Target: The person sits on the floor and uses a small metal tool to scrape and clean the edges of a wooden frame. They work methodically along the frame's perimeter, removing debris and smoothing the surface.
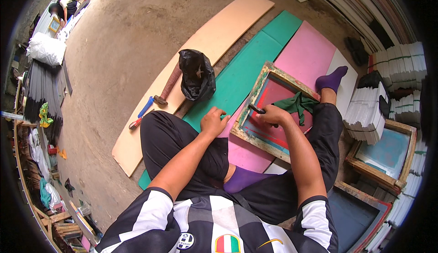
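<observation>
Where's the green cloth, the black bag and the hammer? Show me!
Green cloth (pixel 298 105), head view: on its crumpled middle.
Black bag (pixel 197 79), head view: on its middle.
Hammer (pixel 171 84), head view: on its handle.

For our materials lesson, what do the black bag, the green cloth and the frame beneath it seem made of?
Black bag: probably glossy plastic; crinkled, shiny.
Green cloth: matt fabric, softly folded; fibre unclear.
Frame: likely dull wood; tan between paint marks.
</observation>
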Motion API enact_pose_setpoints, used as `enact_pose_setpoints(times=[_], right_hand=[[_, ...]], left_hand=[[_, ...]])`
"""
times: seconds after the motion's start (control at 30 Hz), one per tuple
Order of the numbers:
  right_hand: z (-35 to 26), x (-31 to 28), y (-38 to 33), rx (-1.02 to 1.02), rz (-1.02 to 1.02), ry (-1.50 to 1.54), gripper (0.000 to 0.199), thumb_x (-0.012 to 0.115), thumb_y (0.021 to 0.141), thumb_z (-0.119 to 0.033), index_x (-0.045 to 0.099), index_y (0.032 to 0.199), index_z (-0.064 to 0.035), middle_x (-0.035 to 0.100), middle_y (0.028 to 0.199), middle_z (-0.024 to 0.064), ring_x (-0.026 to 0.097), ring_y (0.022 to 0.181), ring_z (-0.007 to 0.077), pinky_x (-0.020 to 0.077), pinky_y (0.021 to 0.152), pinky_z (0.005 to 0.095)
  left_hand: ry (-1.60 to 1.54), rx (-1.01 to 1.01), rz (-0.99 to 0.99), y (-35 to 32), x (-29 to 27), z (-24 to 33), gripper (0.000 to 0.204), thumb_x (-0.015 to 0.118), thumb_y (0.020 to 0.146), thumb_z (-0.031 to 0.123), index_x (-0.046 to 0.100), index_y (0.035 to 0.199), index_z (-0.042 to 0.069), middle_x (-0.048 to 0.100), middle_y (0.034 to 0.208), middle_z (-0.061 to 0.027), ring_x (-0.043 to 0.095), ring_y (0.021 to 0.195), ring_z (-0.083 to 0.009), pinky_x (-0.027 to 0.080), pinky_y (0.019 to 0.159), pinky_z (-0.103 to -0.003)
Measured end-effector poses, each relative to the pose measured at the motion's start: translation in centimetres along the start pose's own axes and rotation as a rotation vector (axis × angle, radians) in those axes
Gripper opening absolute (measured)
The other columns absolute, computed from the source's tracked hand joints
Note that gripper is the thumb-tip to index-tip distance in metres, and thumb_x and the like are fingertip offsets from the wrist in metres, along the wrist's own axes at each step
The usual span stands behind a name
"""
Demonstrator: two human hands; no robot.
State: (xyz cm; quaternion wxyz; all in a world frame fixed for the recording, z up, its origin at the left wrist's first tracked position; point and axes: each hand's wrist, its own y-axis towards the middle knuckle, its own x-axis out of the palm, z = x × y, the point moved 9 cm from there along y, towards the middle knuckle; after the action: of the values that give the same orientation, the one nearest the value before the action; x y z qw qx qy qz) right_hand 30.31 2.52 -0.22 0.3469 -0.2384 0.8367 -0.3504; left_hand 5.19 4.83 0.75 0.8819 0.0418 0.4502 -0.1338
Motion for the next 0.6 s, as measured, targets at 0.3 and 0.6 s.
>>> enact_pose_setpoints(times=[0.3,0.6], right_hand=[[-2.3,-0.7,-2.4,0.024,0.293,-0.358,0.034,0.066,0.092,-0.032,0.072,0.092,0.0021,0.073,0.084,0.0217,0.074,0.077,0.0343,0.0576,0.067,0.0464],[-3.1,1.9,-3.3,-0.023,0.553,-0.456,0.027,0.066,0.089,-0.029,0.067,0.096,-0.0027,0.074,0.087,0.0220,0.073,0.081,0.0403,0.0579,0.073,0.0524]], left_hand=[[-0.017,0.006,-0.023,0.0,0.4,0.3,0.024,0.075,0.087,0.034,0.077,0.094,0.011,0.068,0.098,-0.0077,0.069,0.087,-0.0302,0.055,0.076,-0.043],[-0.325,-0.032,-0.011,0.8,0.7,-0.2,0.030,0.072,0.092,0.035,0.077,0.101,0.007,0.072,0.090,-0.0086,0.068,0.075,-0.0244,0.052,0.067,-0.039]])
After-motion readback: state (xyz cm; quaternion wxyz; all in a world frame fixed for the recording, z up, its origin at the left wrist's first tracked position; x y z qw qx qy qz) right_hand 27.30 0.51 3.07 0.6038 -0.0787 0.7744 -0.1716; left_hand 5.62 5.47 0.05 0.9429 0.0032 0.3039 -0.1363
